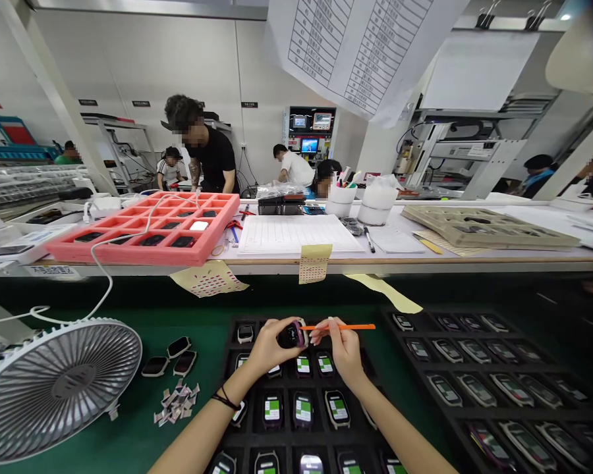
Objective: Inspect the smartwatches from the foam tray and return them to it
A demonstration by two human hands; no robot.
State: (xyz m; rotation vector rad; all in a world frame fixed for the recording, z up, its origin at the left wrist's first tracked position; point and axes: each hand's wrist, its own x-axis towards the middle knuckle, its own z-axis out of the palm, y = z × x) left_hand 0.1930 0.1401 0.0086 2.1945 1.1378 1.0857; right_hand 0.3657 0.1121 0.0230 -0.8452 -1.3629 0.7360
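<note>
My left hand [269, 349] grips a dark-screened smartwatch case [289, 336] with a purple edge, tilted above a black tray [281, 440]. In my right hand [344, 349] is a thin orange stick [360, 326], pinched between thumb and fingers. Its left end meets the watch's side edge; whether it presses in there I cannot tell. Below both hands, the tray's compartments hold several watches without straps, many with lit green-and-white screens, such as this watch [303, 409]. My forearms hide part of the tray.
A second black tray [467, 413] of watches lies right. On the left stand a white fan [74, 382], loose watches [178, 347] and a pile of small metallic pieces [176, 403]. A shelf edge [277, 266] with a pink foam tray [197, 253] crosses ahead. Several people work behind.
</note>
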